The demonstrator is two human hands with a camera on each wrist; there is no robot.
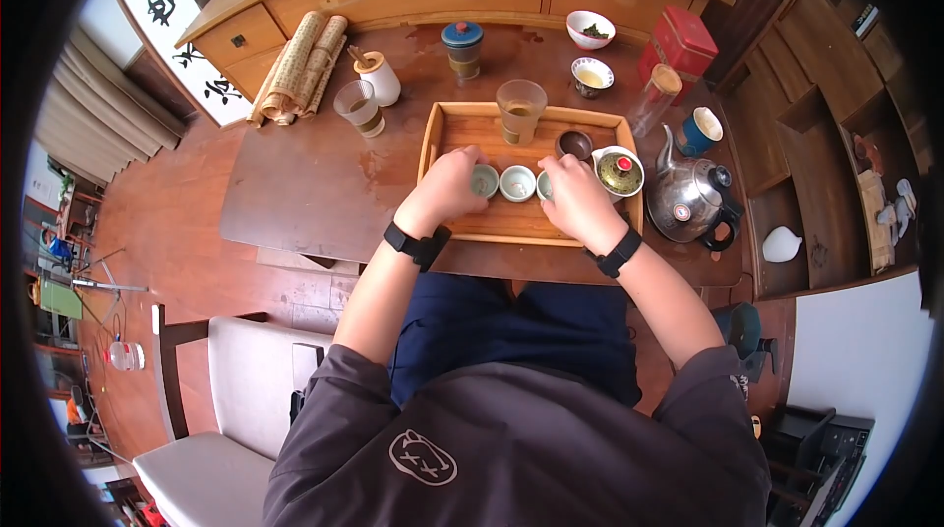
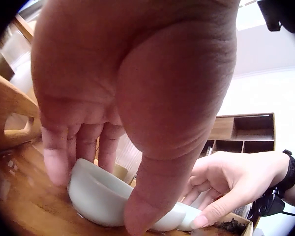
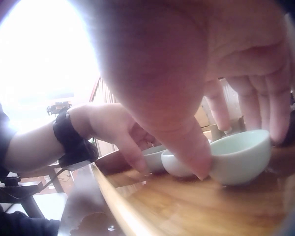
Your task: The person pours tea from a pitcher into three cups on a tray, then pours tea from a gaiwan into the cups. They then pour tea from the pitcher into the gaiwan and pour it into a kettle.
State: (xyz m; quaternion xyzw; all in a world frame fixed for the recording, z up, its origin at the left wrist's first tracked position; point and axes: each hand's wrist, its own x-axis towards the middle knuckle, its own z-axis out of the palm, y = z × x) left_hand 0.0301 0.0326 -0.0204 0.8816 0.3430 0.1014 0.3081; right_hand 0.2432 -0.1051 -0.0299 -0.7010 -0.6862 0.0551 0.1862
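Observation:
Three small pale-green teacups stand in a row on a wooden tray (image 1: 521,229). My left hand (image 1: 447,191) reaches over the tray and holds the left teacup (image 2: 96,196) between thumb and fingers. At the other end of the row, my right hand (image 1: 582,203) grips the right teacup (image 3: 242,160), thumb on the near side and fingers on the far side. Between the hands sits the middle teacup (image 1: 517,183), untouched by either. In the right wrist view the right teacup's base is at the tray surface.
On the tray are a frosted glass pitcher (image 1: 521,114), a dark little bowl (image 1: 573,145) and a lidded bowl (image 1: 619,173) with a red knob. A steel kettle (image 1: 686,198) stands right of the tray; a glass cup (image 1: 358,109) stands left. Rolled mats (image 1: 300,70) lie at the back left.

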